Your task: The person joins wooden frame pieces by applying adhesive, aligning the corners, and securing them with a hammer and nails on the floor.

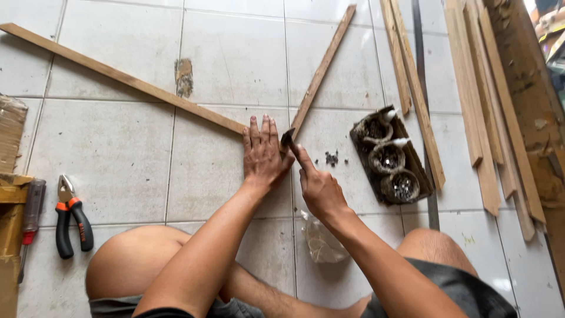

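Both hands meet on the floor (118,153): left hand (263,154) flat, fingers together on the slat (118,76) end, right hand (318,187) gripping a hammer (288,138) beside them.

Pale brown wooden strips (123,78) lie on white tiles (112,153) beside black-and-orange-handled pliers (70,217).

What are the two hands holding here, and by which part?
The right hand grips a hammer by its handle. The left hand holds nothing; it presses flat where two wood strips meet.
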